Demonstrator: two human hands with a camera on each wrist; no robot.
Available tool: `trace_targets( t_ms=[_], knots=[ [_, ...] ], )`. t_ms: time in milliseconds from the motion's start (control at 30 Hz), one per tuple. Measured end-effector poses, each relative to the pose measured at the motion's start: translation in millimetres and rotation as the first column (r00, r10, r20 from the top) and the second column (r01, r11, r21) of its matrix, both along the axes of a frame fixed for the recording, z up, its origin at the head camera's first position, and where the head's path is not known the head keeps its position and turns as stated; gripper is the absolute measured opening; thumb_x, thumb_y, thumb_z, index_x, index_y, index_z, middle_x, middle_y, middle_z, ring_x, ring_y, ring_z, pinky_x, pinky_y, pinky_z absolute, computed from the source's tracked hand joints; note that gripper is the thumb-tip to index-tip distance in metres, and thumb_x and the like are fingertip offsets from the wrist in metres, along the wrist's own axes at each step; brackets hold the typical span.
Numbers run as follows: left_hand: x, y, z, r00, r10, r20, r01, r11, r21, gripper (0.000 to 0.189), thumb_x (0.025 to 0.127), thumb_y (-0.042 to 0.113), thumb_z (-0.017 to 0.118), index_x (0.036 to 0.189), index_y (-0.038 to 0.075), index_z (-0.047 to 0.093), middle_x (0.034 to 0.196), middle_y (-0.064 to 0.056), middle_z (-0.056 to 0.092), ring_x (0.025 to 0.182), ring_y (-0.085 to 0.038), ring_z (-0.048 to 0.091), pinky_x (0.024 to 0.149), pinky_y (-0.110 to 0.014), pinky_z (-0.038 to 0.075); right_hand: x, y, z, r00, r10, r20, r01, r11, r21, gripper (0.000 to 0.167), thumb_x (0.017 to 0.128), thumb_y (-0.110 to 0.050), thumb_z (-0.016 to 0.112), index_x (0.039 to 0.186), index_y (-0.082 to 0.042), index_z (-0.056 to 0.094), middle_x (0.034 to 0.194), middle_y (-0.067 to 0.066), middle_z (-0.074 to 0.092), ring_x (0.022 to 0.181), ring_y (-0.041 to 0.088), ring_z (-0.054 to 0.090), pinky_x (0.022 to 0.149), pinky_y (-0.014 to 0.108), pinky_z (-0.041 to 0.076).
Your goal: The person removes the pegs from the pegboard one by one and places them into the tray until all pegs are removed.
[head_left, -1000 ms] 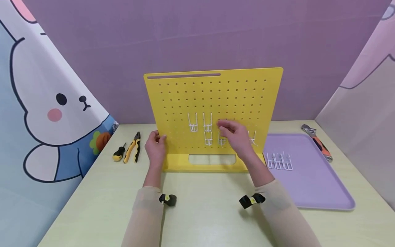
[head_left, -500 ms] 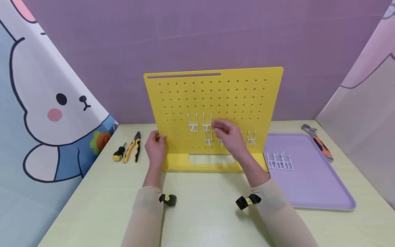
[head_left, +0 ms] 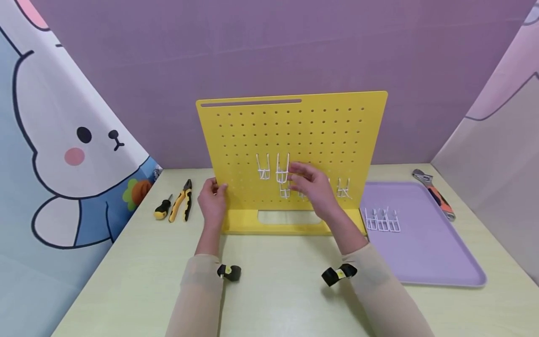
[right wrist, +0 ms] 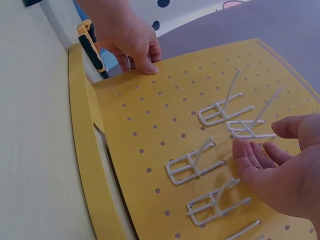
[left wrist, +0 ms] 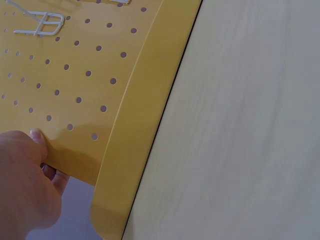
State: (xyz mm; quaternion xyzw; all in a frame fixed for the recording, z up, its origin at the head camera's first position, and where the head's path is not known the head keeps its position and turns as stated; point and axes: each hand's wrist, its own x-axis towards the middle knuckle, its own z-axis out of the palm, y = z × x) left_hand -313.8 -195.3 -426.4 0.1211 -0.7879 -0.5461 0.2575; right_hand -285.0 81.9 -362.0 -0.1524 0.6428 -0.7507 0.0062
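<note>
Right wrist: hook (right wrist: 255,123) seemingly between fingertips (right wrist: 241,149)

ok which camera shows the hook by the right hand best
The right wrist view: the hook appears close up, its frame and prong plain beside the right hand. The head view shows it smaller, from the front; in the left wrist view I can't pick it out.
</note>
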Motion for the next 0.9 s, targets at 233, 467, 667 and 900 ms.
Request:
trace_targets(
  t_ms=[233, 467, 667, 900],
  knots=[
    [0.7, 0.6, 3.1, 1.000, 0.002, -0.008, -0.002, 1.000, -0.007, 0.021, 0.099, 0.012, 0.067, 0.117, 0.001, 0.063, 0.105, -0.015, 0.065, 0.098, -0.028, 0.059, 0.084, -0.038, 0.050, -3.3, 0, 3.8, 0.999, 0.015, 0.029, -0.014, 1.000, -0.019, 0.041, 0.101, 0.000, 0.056, 0.142, 0.006, 0.050, 0.132, 0.023, 0.057, 0.120, 0.037, 0.056, 0.098, 0.043, 0.052],
    [-0.9, 1.5, 0.3, 1.000, -0.003, 0.013, 0.003, 1.000, -0.007, 0.022, 0.099, 0.013, 0.066, 0.118, 0.002, 0.063, 0.105, -0.014, 0.065, 0.097, -0.027, 0.059, 0.083, -0.038, 0.051, -7.7, -8, 9.0, 0.995, -0.058, 0.086, 0.059, 0.998, -0.020, 0.035, 0.100, -0.004, 0.062, 0.133, 0.007, 0.059, 0.119, 0.022, 0.063, 0.099, 0.027, 0.067, 0.090, 0.037, 0.056],
    [-0.8, 0.3, -2.8, 1.000, 0.003, 0.008, -0.003, 1.000, -0.003, 0.021, 0.099, 0.013, 0.066, 0.118, 0.002, 0.063, 0.106, -0.014, 0.065, 0.098, -0.027, 0.059, 0.084, -0.038, 0.051, -11.7, -16, 9.2, 0.989, -0.101, 0.107, 0.104, 0.994, -0.019, 0.029, 0.097, -0.002, 0.067, 0.124, 0.008, 0.065, 0.109, 0.019, 0.067, 0.088, 0.022, 0.069, 0.083, 0.035, 0.058],
    [0.5, -0.7, -2.4, 1.000, 0.002, -0.005, -0.002, 1.000, -0.006, 0.021, 0.099, 0.013, 0.066, 0.117, 0.002, 0.063, 0.105, -0.014, 0.065, 0.098, -0.027, 0.059, 0.083, -0.038, 0.051, -14.8, -16, 6.8, 0.982, -0.160, 0.104, 0.156, 0.987, 0.048, 0.026, 0.095, -0.003, 0.069, 0.120, 0.005, 0.069, 0.108, 0.018, 0.069, 0.088, 0.021, 0.069, 0.085, 0.036, 0.058]
  ],
)
